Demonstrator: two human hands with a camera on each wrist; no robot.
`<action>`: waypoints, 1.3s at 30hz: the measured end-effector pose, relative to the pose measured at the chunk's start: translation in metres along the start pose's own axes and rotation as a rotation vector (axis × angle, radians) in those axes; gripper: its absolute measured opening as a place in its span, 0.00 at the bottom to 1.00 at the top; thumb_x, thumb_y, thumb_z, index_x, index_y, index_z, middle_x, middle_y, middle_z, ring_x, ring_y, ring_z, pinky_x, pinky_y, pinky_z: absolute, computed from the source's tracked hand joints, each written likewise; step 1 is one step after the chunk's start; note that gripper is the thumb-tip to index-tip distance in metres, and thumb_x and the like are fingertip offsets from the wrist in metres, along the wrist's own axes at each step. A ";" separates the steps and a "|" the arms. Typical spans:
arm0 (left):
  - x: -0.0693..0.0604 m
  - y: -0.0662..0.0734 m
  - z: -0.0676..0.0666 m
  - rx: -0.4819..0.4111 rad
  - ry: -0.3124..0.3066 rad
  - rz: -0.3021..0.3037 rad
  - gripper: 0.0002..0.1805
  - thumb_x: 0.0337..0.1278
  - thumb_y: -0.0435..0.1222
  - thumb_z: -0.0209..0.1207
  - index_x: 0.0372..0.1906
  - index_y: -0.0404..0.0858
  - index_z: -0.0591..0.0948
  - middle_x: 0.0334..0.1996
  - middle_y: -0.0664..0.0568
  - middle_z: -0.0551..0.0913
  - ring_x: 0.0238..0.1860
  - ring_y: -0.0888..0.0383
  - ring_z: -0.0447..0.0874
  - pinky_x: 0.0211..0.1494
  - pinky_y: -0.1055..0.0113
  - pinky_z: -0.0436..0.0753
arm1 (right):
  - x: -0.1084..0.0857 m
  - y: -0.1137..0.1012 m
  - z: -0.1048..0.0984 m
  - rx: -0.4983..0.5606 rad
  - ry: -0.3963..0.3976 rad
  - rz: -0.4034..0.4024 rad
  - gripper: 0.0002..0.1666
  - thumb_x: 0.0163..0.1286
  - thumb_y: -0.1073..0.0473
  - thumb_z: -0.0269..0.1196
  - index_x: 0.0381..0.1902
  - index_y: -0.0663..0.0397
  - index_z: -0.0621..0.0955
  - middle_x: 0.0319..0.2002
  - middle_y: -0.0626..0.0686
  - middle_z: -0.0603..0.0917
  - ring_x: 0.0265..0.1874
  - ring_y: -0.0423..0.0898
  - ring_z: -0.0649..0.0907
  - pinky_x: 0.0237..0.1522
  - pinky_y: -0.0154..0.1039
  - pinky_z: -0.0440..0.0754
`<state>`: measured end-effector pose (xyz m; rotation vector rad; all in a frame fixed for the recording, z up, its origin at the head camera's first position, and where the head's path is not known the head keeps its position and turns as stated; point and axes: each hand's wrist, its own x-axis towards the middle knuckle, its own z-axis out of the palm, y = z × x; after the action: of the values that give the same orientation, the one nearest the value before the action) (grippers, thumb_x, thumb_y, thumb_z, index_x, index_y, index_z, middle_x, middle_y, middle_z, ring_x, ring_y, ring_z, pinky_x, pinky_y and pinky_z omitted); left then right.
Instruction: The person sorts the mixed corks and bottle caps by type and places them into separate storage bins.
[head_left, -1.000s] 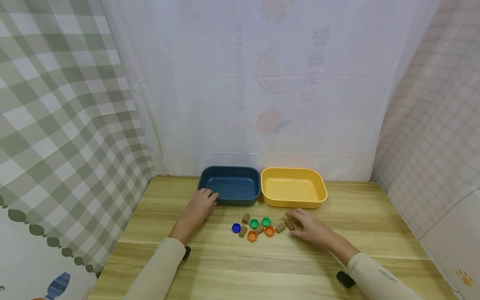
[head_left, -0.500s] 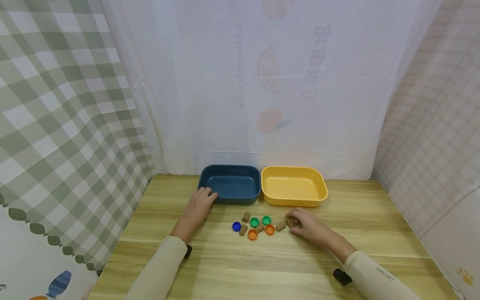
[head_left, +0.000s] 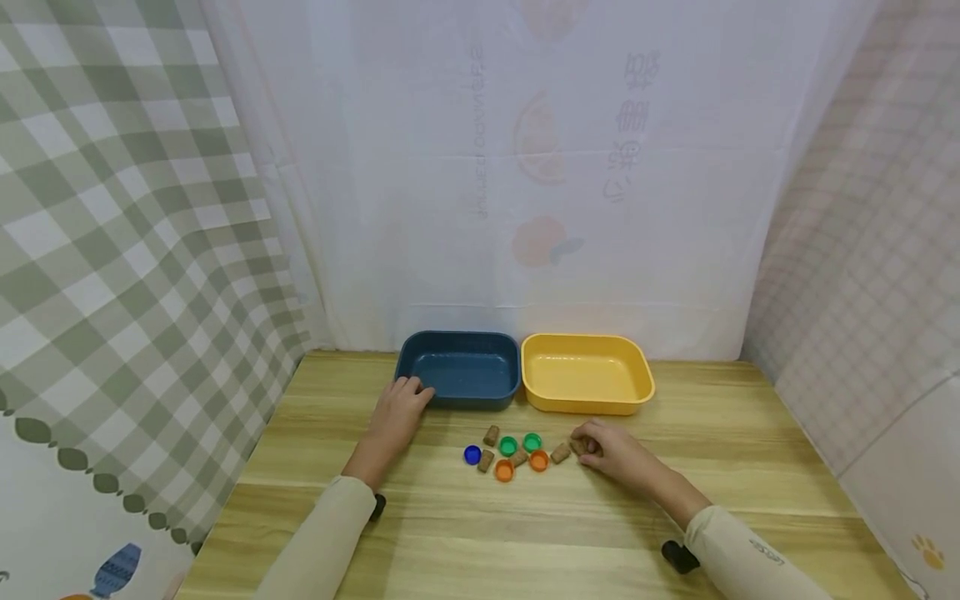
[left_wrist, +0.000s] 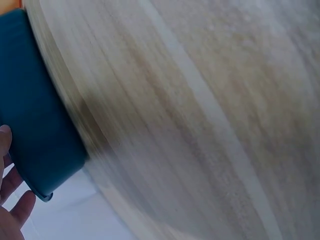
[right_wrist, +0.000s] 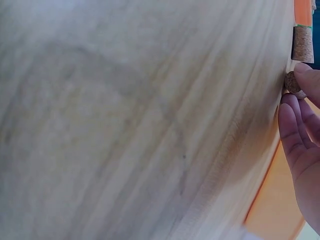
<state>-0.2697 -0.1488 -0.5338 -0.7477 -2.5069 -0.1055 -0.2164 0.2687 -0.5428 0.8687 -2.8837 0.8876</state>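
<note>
My left hand (head_left: 397, 414) is at the near left corner of the dark blue tray (head_left: 480, 401). In the left wrist view, its thumb lies against the tray's outer wall, and the fingers (left_wrist: 24, 206) reach past the rim, gripping it. My right hand (head_left: 617, 452) pinches a brown cork (right_wrist: 291, 83) between thumb and fingers, low at the table. Beside it lies another cork (head_left: 560, 453). Farther left are several loose corks, a blue bottle cap (head_left: 472, 455), two green caps, one of them a green cap (head_left: 532, 442), and two orange caps, including an orange cap (head_left: 505, 471).
A yellow tray (head_left: 585, 407) stands right of the blue one, their sides nearly touching. Both trays stand near the back of the wooden table (head_left: 480, 542), before a white cloth (head_left: 420, 208). A checked cloth (head_left: 150, 200) hangs on the left.
My right thumb and fingers have drawn together around the rightmost cork. The left hand stays at the blue tray, and the loose corks and caps lie as before.
</note>
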 end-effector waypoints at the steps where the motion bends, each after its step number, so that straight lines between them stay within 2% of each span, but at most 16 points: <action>1: 0.000 0.000 0.000 0.001 -0.001 -0.003 0.14 0.63 0.24 0.63 0.47 0.43 0.90 0.37 0.49 0.82 0.36 0.51 0.75 0.40 0.57 0.79 | -0.001 0.000 0.000 0.003 0.003 -0.004 0.18 0.63 0.63 0.74 0.50 0.59 0.84 0.37 0.46 0.82 0.33 0.40 0.79 0.34 0.33 0.80; 3: 0.000 0.001 0.000 0.002 -0.002 -0.007 0.14 0.63 0.24 0.64 0.47 0.43 0.90 0.37 0.49 0.82 0.36 0.51 0.76 0.40 0.57 0.79 | -0.002 0.001 0.000 0.010 0.008 -0.004 0.17 0.63 0.63 0.74 0.50 0.59 0.84 0.37 0.46 0.82 0.33 0.40 0.79 0.34 0.33 0.80; 10: 0.000 0.001 0.000 -0.002 -0.006 -0.013 0.14 0.62 0.24 0.65 0.46 0.43 0.90 0.36 0.49 0.82 0.36 0.51 0.77 0.39 0.57 0.80 | -0.002 -0.003 -0.006 0.029 0.005 0.067 0.17 0.63 0.63 0.74 0.50 0.58 0.85 0.38 0.46 0.82 0.34 0.36 0.79 0.35 0.32 0.81; 19: 0.000 0.002 0.000 0.020 -0.016 -0.014 0.14 0.63 0.25 0.64 0.47 0.44 0.90 0.36 0.50 0.82 0.35 0.52 0.76 0.38 0.59 0.78 | 0.001 -0.015 -0.014 0.066 0.061 0.056 0.19 0.62 0.65 0.75 0.51 0.58 0.85 0.41 0.50 0.85 0.36 0.38 0.84 0.37 0.33 0.84; 24: 0.001 0.002 -0.001 0.022 -0.018 -0.017 0.14 0.63 0.25 0.64 0.47 0.44 0.90 0.37 0.50 0.83 0.36 0.52 0.76 0.38 0.59 0.79 | 0.009 -0.021 -0.014 0.107 0.098 0.057 0.20 0.62 0.65 0.75 0.52 0.58 0.85 0.42 0.53 0.87 0.36 0.42 0.87 0.37 0.34 0.86; 31: 0.001 0.002 -0.002 0.031 -0.026 -0.021 0.14 0.62 0.25 0.65 0.47 0.45 0.90 0.37 0.50 0.83 0.37 0.52 0.77 0.39 0.58 0.81 | 0.024 -0.030 -0.015 0.179 0.145 0.127 0.19 0.63 0.65 0.74 0.53 0.55 0.85 0.44 0.52 0.87 0.38 0.42 0.87 0.39 0.31 0.86; 39: 0.002 0.002 -0.002 0.039 -0.013 -0.025 0.14 0.62 0.25 0.66 0.46 0.45 0.91 0.37 0.50 0.83 0.36 0.52 0.77 0.38 0.59 0.80 | 0.043 -0.037 -0.017 0.214 0.199 0.111 0.20 0.62 0.64 0.75 0.52 0.54 0.85 0.42 0.52 0.88 0.36 0.42 0.87 0.39 0.31 0.86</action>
<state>-0.2690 -0.1468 -0.5309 -0.7029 -2.5237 -0.0608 -0.2361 0.2304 -0.5024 0.5934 -2.7229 1.2339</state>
